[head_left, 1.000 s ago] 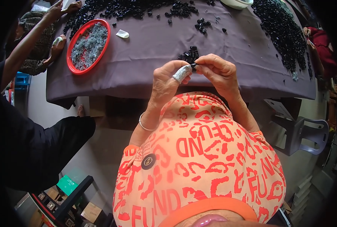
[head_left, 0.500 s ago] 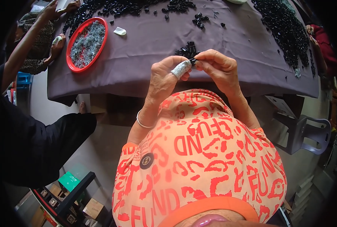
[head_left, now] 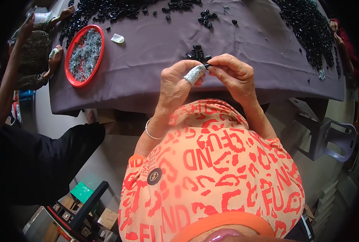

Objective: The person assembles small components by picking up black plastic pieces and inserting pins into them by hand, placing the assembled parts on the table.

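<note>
Between my two hands, over the table's near edge, is a small black plastic piece (head_left: 207, 65). My left hand (head_left: 177, 78) pinches it from the left; a whitish finger cover (head_left: 195, 74) wraps one of its digits. From the right, the thumb and forefinger of my right hand (head_left: 236, 74) close on the same piece. Fingers hide most of it, so its exact shape cannot be made out. Just beyond my fingertips lies a small heap of similar black pieces (head_left: 196, 53) on the grey-purple tablecloth (head_left: 147, 76).
A red tray (head_left: 68, 74) of thin grey metal-looking bits stands at the left, beside a loose white finger cover (head_left: 117, 38). Large black heaps (head_left: 308, 36) spread at the far right and far left. Other people's hands (head_left: 55, 58) are at both sides. A grey stool (head_left: 328, 139) stands right.
The view has shifted slightly, so the table and tray sit a little differently in it. Both my hands keep their pinch on the small black piece.
</note>
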Demonstrator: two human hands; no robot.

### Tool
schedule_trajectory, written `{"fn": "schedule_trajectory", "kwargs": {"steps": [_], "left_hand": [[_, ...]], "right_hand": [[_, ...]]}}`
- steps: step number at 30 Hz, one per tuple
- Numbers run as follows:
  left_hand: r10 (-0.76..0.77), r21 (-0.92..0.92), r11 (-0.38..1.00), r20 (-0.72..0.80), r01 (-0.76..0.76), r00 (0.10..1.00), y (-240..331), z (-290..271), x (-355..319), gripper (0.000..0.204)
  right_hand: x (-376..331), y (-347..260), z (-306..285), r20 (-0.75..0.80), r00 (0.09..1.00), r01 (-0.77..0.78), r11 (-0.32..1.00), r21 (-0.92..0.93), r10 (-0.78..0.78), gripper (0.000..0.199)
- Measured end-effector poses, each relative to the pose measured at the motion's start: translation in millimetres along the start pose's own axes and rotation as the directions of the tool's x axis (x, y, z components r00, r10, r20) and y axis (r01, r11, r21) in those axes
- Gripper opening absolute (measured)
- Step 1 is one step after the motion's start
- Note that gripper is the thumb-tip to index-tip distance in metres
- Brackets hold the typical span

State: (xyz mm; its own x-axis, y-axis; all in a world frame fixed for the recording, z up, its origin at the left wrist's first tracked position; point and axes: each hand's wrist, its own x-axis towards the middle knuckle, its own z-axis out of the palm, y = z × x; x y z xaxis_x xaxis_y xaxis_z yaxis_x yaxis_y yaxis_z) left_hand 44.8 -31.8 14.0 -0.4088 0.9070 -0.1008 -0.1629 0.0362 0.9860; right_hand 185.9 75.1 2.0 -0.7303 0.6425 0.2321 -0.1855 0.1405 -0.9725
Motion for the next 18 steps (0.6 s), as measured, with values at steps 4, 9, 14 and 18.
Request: {"fn": "schedule_trajectory", "kwargs": {"steps": [4, 9, 14, 18], "left_hand": [[-0.053, 0.017, 0.998, 0.027, 0.053, 0.998, -1, 1, 9, 0.015], [-0.140, -0.217, 0.965, 0.056, 0.149, 0.989, -11, 6, 19, 0.014], [-0.196, -0.313, 0.928, 0.053, 0.202, 0.979, -14, 8, 22, 0.016], [-0.152, -0.272, 0.948, 0.062, 0.163, 0.986, -15, 5, 26, 0.017]], "right_hand": [[3, 6, -4, 0.000, 0.998, 0.059, 0.993, -0.098, -0.060, 0.019], [3, 0, 3, -0.105, 0.993, 0.034, 0.979, -0.199, -0.056, 0.023], [8, 8, -12, -0.052, 0.997, 0.044, 0.991, -0.124, -0.051, 0.020], [13, 5, -15, -0.026, 0.983, -0.175, 0.972, 0.155, 0.181, 0.017]]}}
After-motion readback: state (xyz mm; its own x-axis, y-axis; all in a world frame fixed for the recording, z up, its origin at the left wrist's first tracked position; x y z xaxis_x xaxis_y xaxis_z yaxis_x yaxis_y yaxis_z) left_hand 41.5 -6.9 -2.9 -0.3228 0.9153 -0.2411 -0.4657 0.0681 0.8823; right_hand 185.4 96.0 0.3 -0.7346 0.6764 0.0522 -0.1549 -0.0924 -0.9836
